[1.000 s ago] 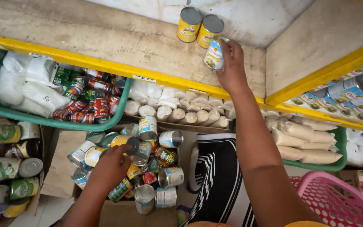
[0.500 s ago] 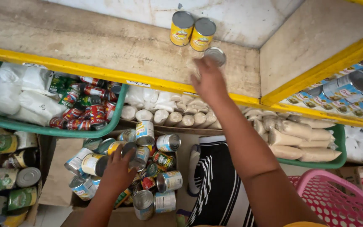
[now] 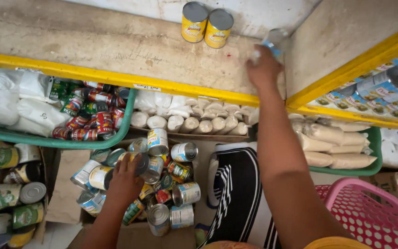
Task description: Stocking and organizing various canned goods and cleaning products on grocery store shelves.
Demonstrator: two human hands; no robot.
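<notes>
My right hand (image 3: pixel 264 69) reaches up onto the concrete shelf (image 3: pixel 116 41) and grips a small can (image 3: pixel 275 38) with a blue and white label, blurred by motion. That can sits to the right of two upright yellow cans (image 3: pixel 206 24) by the back wall. Lower down, my left hand (image 3: pixel 125 179) rests in a pile of mixed tins (image 3: pixel 180 177) in a cardboard box (image 3: pixel 65 193). Its fingers curl around a yellow-labelled tin (image 3: pixel 139 161).
A green crate (image 3: pixel 33 140) on the left holds white bags and red tins (image 3: pixel 93 122). Rolled white bags (image 3: pixel 194 122) line the lower shelf, and beige bags (image 3: pixel 337 147) lie at right. A pink basket (image 3: pixel 374 212) is at bottom right, and green tins (image 3: pixel 5 198) at far left.
My right hand has carried the small can rightwards, away from the two yellow cans and towards the shelf's corner. My left hand stays on the pile of tins.
</notes>
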